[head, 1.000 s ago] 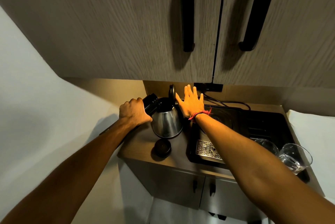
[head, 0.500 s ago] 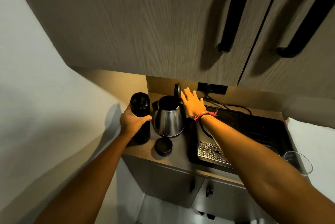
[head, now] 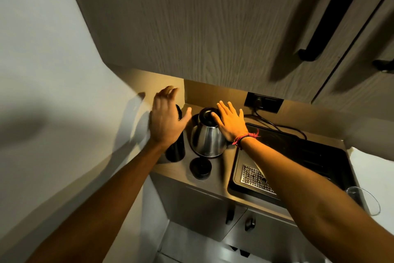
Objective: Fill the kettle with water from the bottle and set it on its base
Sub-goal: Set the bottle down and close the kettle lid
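Note:
A steel kettle (head: 207, 141) stands on the wooden counter (head: 221, 179), its black lid down. My right hand (head: 231, 122) lies flat on the kettle's lid and right side, fingers spread. A tall black bottle (head: 177, 147) stands upright just left of the kettle, mostly hidden behind my left hand (head: 166, 117). That hand hovers open above the bottle, fingers apart, holding nothing. The bottle's black cap (head: 200, 168) lies on the counter in front of the kettle. The kettle's base is hidden under it.
A black tray (head: 298, 156) with a perforated metal drain plate (head: 254, 178) lies right of the kettle. A wall socket (head: 263, 102) with a black cord is behind. A glass (head: 362, 198) stands at the right edge. Cupboard doors hang low overhead; a white wall is on the left.
My left hand has let go of the bottle, which now stands on the counter, and lifted away open. The kettle lid, upright before, is now down under my right hand.

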A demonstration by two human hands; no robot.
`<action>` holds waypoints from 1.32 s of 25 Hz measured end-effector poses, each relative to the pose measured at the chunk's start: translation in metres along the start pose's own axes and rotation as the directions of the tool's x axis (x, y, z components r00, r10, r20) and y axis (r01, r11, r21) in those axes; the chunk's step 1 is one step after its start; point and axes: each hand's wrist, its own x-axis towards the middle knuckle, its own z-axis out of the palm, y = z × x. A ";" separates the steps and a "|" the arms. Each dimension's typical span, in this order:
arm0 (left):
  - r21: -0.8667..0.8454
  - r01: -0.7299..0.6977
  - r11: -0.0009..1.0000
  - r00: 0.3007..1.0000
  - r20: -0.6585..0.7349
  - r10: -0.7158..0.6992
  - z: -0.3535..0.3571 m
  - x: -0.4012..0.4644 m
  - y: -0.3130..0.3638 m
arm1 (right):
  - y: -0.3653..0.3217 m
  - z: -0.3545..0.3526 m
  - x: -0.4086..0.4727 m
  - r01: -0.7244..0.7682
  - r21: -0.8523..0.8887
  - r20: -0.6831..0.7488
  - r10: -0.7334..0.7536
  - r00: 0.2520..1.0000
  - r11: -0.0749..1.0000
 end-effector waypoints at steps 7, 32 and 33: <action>0.139 -0.001 0.990 0.693 0.714 -0.100 0.070 -0.005 0.061 | 0.005 0.003 -0.007 0.081 -0.055 0.010 -0.080 0.997 0.995; 0.255 0.076 0.964 0.924 0.345 -0.164 -0.031 0.003 -0.027 | -0.077 0.030 -0.048 0.259 0.273 -0.273 -0.183 0.944 0.926; 0.222 0.093 0.970 0.924 0.343 -0.168 -0.034 -0.004 -0.033 | -0.086 0.011 -0.035 0.258 0.363 -0.366 -0.117 0.923 0.895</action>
